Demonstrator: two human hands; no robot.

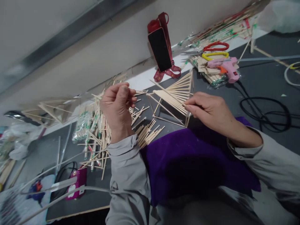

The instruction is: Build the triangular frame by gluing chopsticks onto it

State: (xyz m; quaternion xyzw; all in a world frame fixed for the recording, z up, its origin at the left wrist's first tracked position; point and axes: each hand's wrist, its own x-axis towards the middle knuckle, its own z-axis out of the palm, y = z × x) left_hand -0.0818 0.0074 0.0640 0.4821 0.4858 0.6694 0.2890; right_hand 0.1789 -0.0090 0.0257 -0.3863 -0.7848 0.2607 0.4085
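A frame of thin wooden sticks [172, 98], with a fan of sticks laid side by side across it, stands on the dark table at the centre. My right hand [207, 111] pinches the end of a loose stick [165, 90] that slants over the fan. Left of the frame, my left hand [119, 106] is raised above the loose sticks with its fingers curled and the thumb against the index finger; whether anything is between them is too small to tell. Loose sticks [148, 132] lie below and beside my left wrist, partly hidden by it.
A phone [160, 50] leans on a red bottle [153, 25] behind the frame. Scissors [215, 47] and a pink glue gun [226, 67] rest on stick packs at the right, near a coiled black cable [264, 115]. Purple cloth [182, 143] covers the front edge.
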